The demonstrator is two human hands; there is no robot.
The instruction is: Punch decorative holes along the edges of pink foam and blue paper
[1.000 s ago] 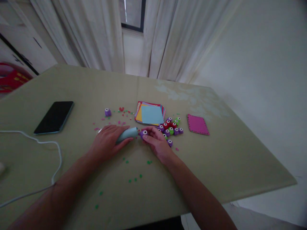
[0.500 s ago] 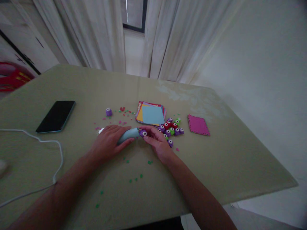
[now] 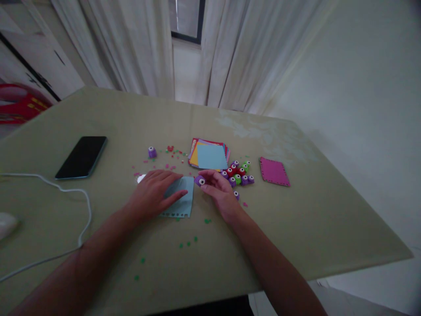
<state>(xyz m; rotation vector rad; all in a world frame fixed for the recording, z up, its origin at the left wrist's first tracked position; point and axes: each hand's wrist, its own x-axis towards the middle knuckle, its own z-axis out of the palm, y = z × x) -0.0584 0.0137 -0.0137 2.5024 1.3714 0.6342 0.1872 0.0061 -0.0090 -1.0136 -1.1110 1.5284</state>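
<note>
My left hand (image 3: 153, 193) lies with its fingers stretched over a light-blue sheet of paper (image 3: 184, 204), pressing it to the table. Small holes and notches run along the sheet's near edge; the hand covers much of the rest. Just right of the sheet, my right hand (image 3: 223, 193) pinches a small purple craft punch (image 3: 199, 181) with an eye on it, held at the sheet's upper right corner. Beside that hand stands a cluster of red, green and purple craft punches (image 3: 237, 179), partly hidden by it. One more purple punch (image 3: 151, 152) stands alone farther back.
A stack of coloured paper (image 3: 212, 157) lies behind my hands, and a pink sheet with notched edges (image 3: 275, 171) to the right. Paper bits (image 3: 188, 244) are scattered about. At left are a black tablet (image 3: 82, 157), a white cable (image 3: 86, 202) and a white object (image 3: 7, 224).
The blue sheet, curled up under my left hand before, now lies flat with its punched edge towards me. My right hand and the purple punch have come slightly away from it.
</note>
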